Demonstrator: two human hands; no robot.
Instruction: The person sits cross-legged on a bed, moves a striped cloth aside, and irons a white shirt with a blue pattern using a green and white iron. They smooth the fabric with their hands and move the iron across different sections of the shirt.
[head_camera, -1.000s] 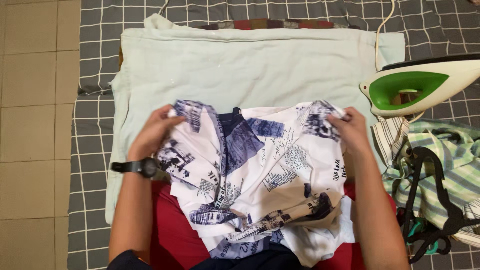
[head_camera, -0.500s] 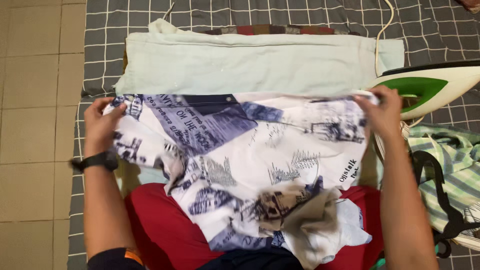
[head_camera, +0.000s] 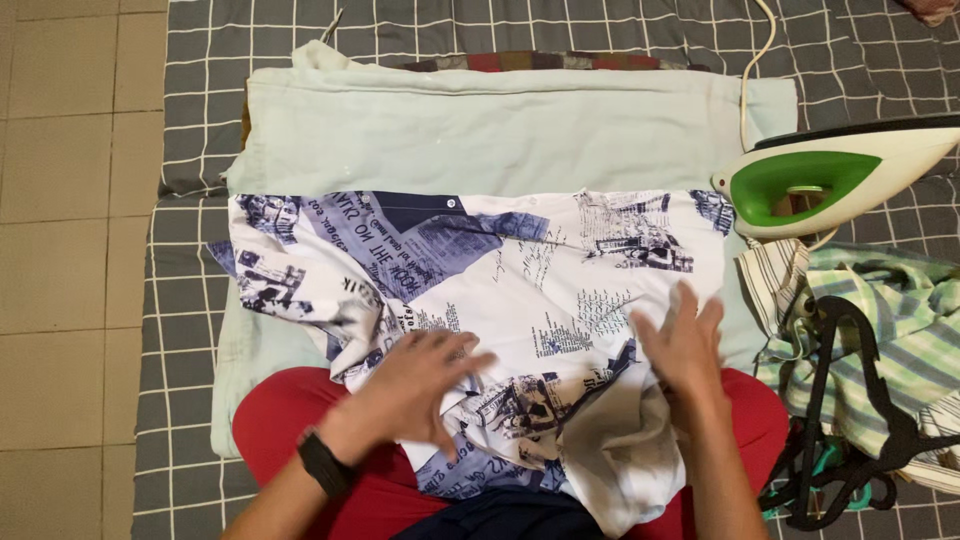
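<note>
We note the printed shirt (head_camera: 500, 300) now lies spread – left hand (head_camera: 415, 385) and right hand (head_camera: 685, 345) released it, fingers splayed flat – on pale cloth (head_camera: 480, 130) over checked bedding (head_camera: 600, 25).

The left hand (head_camera: 415, 385) and right hand (head_camera: 685, 345) are smeared by motion, so finger outlines blur, and each covers part of the printed shirt (head_camera: 520, 270) beneath it. The shirt's near end drops out of sight past the red-clad lap (head_camera: 290, 430). The iron (head_camera: 830, 175) is cut off by the right edge, its cord (head_camera: 752, 70) by the top. The black hangers (head_camera: 850, 430) tangle together and cannot be counted.
</note>
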